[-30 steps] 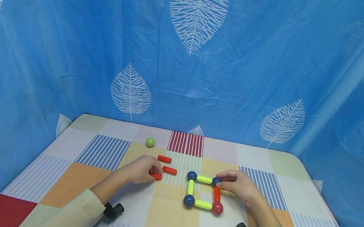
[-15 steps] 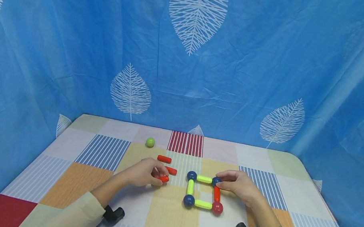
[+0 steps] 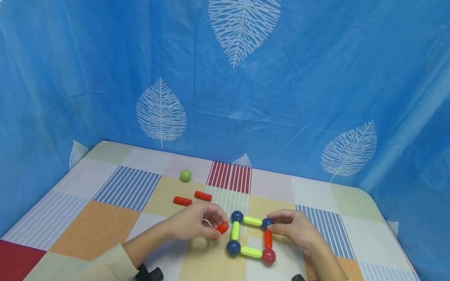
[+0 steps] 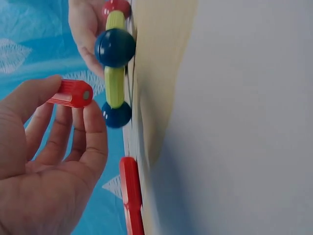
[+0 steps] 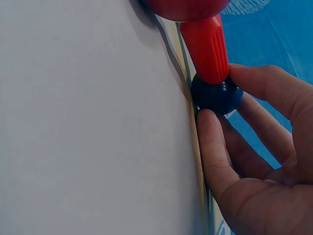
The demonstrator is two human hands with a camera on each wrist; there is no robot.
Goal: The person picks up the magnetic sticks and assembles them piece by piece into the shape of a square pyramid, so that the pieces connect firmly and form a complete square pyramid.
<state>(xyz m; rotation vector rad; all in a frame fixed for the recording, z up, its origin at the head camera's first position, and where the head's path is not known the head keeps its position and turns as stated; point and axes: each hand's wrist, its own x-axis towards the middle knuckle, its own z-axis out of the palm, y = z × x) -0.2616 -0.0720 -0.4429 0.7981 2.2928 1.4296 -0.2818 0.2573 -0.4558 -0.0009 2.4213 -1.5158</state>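
1. On the table with the checked cloth of many colours (image 3: 101, 224), I see a flat square frame of plastic sticks and balls (image 3: 253, 236) lying near the middle.
2. My right hand (image 3: 295, 229) pinches the dark blue ball at the frame's far right corner (image 3: 266, 223), thumb and finger closed on it.
3. My left hand (image 3: 197, 221) pinches a short red plastic stick (image 3: 222, 228) just beside the frame's left side, lifted off the cloth.
4. Two more red sticks (image 3: 192, 198) and a small green ball (image 3: 185, 176) lie apart to the left.
5. I think the stick could snap onto the wrong ball if it comes too close, or a bump could push the square crooked.
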